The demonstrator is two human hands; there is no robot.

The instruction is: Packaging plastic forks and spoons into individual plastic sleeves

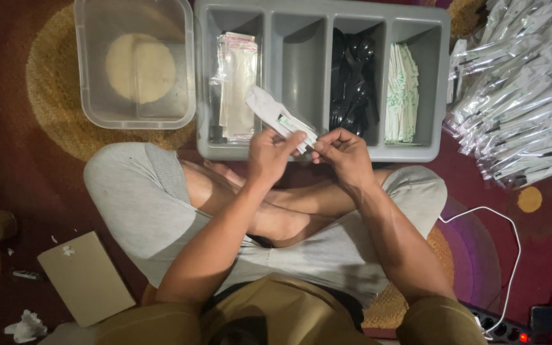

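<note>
Clear tub [134,64] left of divided tray [322,152]; packet pile [522,96] right.

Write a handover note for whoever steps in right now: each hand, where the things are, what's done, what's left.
Left hand: grip shut on the white napkin bundle.
Right hand: pinching the same bundle's near end.
Grey divided tray ahead: clear sleeves in the first slot, second slot bare, black spoons in the third, white packets in the fourth.
Done: a heap of sealed packs lies to the right.
Left: this bundle is not yet sleeved. The clear tub holds nothing.
</note>
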